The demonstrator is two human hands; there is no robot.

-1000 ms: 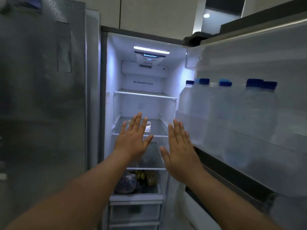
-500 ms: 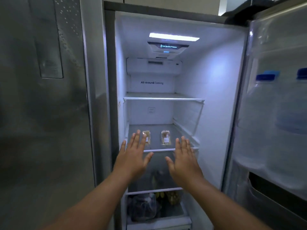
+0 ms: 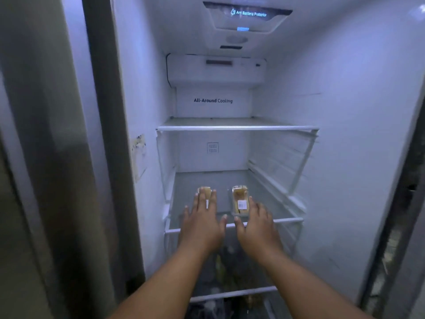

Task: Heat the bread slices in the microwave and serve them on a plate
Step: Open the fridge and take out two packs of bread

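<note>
Bread packs (image 3: 239, 200) look light and crushable; both flat, empty hands, left (image 3: 202, 223) and right (image 3: 257, 223), should grip the sides gently.

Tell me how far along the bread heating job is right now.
Early. Done: the fridge is open. In hand: the left hand reaches flat over the left bread pack, the right hand is beside the right bread pack; neither is gripped yet, both sit on the shelf. Left: taking them out, microwaving, plating; no microwave or plate in view.
</note>
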